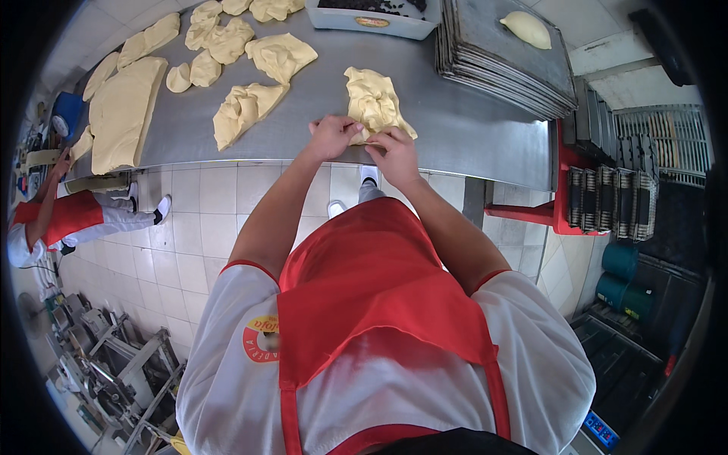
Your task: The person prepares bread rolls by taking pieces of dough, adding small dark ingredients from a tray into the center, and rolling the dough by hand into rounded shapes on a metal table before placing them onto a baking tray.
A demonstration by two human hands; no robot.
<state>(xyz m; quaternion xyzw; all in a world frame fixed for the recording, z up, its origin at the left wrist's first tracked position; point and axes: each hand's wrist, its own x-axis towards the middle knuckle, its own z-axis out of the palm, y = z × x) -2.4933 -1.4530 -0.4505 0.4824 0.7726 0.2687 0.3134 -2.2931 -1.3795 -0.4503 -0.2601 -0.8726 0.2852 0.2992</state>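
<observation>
A pale yellow, folded piece of dough (374, 97) lies on the steel table (318, 114) near its front edge. My left hand (332, 137) pinches the near left edge of this piece between thumb and fingers. Close by on the right, my right hand (395, 155) grips the near edge of the same piece, its fingers bent together. The surface of the dough is creased and lumpy, and its near corner is partly covered by my fingers. To the left lies another crumpled dough piece (246, 114), touching a further folded piece (280, 58) behind it.
Several dough lumps (227, 42) and a large dough slab (125, 114) occupy the table's left side. At the back stands a bin (379, 23) with dark crumbs. Stacked trays (508, 68) carry one shaped dough piece (527, 30). A co-worker (68, 216) stands at the left end.
</observation>
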